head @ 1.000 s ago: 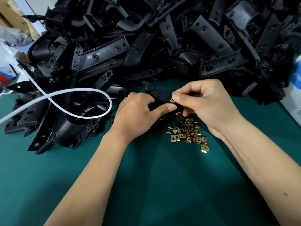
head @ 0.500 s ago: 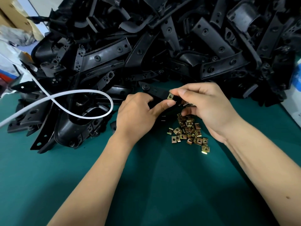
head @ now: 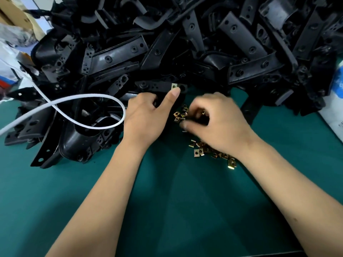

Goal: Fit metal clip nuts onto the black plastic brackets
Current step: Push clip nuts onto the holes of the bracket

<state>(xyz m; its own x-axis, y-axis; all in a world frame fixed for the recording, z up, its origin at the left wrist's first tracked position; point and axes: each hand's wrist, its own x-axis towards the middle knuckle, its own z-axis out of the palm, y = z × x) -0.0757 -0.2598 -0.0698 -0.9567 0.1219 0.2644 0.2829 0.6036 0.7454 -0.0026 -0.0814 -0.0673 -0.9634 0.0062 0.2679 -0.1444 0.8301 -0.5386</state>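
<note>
left hand [head: 146,117] gripping bracket [head: 157,87], right hand [head: 219,125] over clip nuts [head: 213,151]

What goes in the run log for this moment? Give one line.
left hand: holds bracket, thumb by fitted clip | right hand: over loose clips

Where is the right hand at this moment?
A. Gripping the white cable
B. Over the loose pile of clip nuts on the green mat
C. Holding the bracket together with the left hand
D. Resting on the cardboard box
B: the right hand is down over the clip nuts, fingers curled among them, apart from the bracket.
</note>
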